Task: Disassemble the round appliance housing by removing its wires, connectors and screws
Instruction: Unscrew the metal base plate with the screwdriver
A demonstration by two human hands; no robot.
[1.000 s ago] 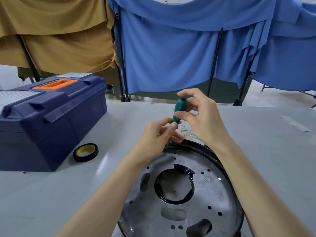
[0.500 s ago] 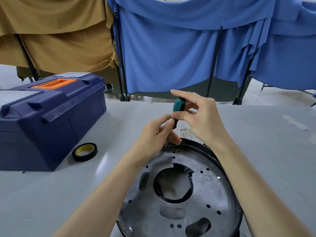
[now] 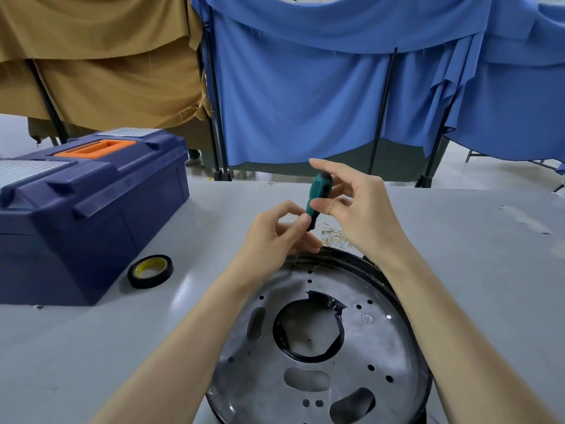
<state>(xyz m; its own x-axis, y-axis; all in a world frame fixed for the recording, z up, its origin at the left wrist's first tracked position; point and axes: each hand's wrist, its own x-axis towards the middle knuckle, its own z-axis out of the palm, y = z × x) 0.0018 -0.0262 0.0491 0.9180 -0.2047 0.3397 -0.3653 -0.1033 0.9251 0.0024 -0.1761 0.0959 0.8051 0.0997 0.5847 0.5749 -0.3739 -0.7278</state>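
The round appliance housing (image 3: 379, 347) lies flat on the grey table at the bottom centre, a grey metal disc with a black rim, a big central hole and several small holes. A green-handled screwdriver (image 3: 318, 195) stands nearly upright over its far edge, tip at a small hole in the disc. My right hand (image 3: 360, 209) pinches the handle with thumb and fingers, index finger raised. My left hand (image 3: 275, 237) pinches the shaft just under the handle. A small pile of removed connectors and screws (image 3: 333, 237) lies on the table just beyond the rim.
A dark blue toolbox (image 3: 88, 209) with an orange handle stands at the left. A roll of black tape (image 3: 150, 271) lies in front of it. Blue and tan cloths on black stands hang behind the table's far edge.
My right hand has loosened and shifted its fingers on the handle, baring more of the green grip. The left hand stays on the shaft, and the tip stays at the housing's far edge.
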